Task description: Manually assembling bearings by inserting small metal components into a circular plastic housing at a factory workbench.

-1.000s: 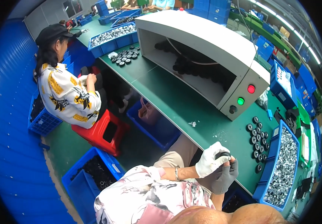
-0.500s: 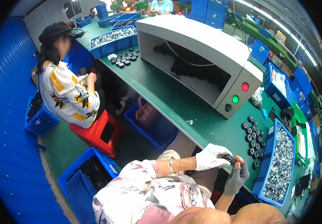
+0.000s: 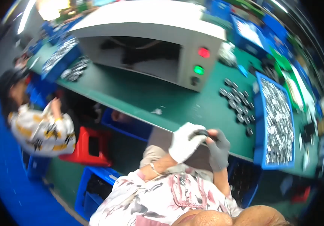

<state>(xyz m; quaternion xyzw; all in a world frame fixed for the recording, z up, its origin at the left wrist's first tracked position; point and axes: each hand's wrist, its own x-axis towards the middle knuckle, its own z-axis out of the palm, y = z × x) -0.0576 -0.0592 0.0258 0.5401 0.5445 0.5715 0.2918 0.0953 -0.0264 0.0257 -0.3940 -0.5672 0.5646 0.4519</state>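
My left hand (image 3: 186,143), in a white glove, grips a small round black wheel (image 3: 199,132) above the near edge of the bench. Closed against the wheel's right side is my right hand (image 3: 219,150), in a grey glove with bare fingertips. Motion blurs both hands, and the fingers hide much of the wheel. Ahead and to the right, several similar black wheels (image 3: 239,107) lie loosely grouped on the green bench top (image 3: 132,92). Beside them stands a long blue bin (image 3: 259,143) filled with small shiny metal parts (image 3: 278,124).
A white tunnel-shaped machine (image 3: 147,26) with red and green buttons stands across the bench. On the left, a person (image 3: 41,126) sits on a red stool (image 3: 90,147). A blue crate (image 3: 90,188) stands on the floor near me. Small white scraps (image 3: 156,111) lie on the bench.
The whole view has swung, so the machine and the seated person sit further left. My hands, still at the wheel, have come closer together, the right fingers now against its side.
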